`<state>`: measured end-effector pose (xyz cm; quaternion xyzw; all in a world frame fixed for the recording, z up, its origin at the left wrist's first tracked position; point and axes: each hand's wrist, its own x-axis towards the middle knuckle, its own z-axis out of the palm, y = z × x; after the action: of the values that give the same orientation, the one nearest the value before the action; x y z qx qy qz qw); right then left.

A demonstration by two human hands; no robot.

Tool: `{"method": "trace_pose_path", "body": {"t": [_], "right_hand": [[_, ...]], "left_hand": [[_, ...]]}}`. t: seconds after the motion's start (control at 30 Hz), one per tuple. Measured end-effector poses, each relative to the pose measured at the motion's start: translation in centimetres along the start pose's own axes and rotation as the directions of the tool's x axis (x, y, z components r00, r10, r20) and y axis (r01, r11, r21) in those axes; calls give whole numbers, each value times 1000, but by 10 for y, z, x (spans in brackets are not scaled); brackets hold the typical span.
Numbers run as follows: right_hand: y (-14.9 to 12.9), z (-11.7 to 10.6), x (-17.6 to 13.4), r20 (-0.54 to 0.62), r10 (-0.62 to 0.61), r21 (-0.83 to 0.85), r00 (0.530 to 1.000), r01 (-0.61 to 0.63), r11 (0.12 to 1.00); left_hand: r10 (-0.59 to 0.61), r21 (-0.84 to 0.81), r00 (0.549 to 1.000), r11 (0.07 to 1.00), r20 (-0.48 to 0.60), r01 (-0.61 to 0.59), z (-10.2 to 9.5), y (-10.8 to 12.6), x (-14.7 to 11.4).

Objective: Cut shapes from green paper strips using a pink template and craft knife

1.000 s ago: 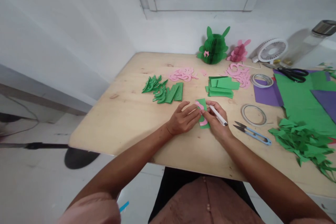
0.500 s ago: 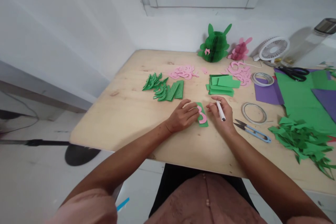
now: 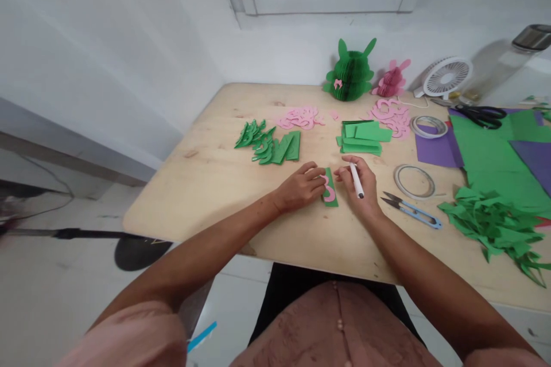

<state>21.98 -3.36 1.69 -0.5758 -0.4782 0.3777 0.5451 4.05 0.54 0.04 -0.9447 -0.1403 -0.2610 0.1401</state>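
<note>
Head view: near the desk's front edge, the left hand (image 3: 300,187) presses flat on a green strip (image 3: 330,187) carrying a pink cutout (image 3: 329,189), apparently a template. The right hand (image 3: 360,183) pinches a white pen (image 3: 356,180), tracing seemingly unfinished; cut pieces (image 3: 267,143) lie toward the back, uncut strips (image 3: 361,139) wait.

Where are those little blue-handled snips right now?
The snips lie flat on the wooden table, just to the right of the right hand holding a white pen, below a roll of tape and left of the green scraps.
</note>
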Motion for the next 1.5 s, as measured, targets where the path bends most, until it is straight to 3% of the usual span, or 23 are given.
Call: {"method": "trace_pose_path", "body": {"t": [0.67, 0.97, 1.27, 1.43, 1.5], "right_hand": [[4, -1, 1, 13, -8, 43, 1000, 8, 999], [6, -2, 0, 41, -25, 12, 999, 24, 1000], [-3, -2, -6, 188, -63, -72, 980, 77, 994], [-11, -14, -18, 427, -93, -312, 900, 243, 918], [-10, -20, -28, 429, -136, -378, 893, 314, 871]], "left_hand": [[115, -32, 969, 993, 221, -110, -7, -8, 15], [-5, -49, 979, 999, 204, 16, -15, 5, -2], [-151, -104, 982, 981, 110, 163, -5, 18, -24], [-191, -145, 978, 969, 81, 201, -3, 20, -27], [-203, -159, 976, 964, 71, 212, -2, 20, -27]]}}
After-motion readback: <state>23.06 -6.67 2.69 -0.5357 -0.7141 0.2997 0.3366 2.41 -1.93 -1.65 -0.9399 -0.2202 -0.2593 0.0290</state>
